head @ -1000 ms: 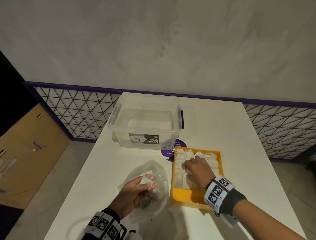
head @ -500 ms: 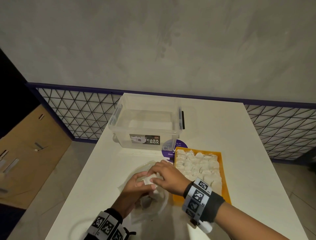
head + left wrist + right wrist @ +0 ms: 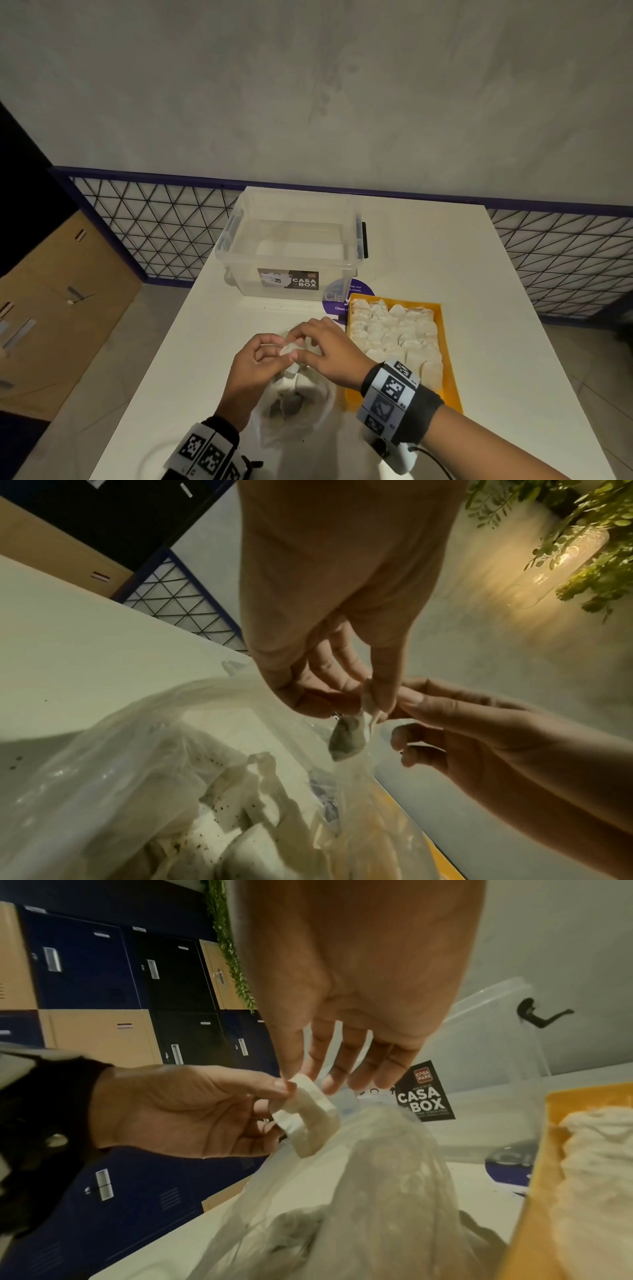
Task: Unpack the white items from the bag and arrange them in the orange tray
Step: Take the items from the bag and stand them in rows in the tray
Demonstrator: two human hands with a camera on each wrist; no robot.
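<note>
handing a white item across, above the bag

my left hand (image 3: 255,356) pinches one white item (image 3: 288,350) over the bag (image 3: 294,404) on the surface; my right hand (image 3: 327,353) pinches it too. next i judge: left lets go, right carries it to the orange tray's (image 3: 451,383) bare near end.

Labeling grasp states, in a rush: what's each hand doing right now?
Left hand: pinching the small white item above the bag.
Right hand: pinching the same white item; handover in progress.
</note>
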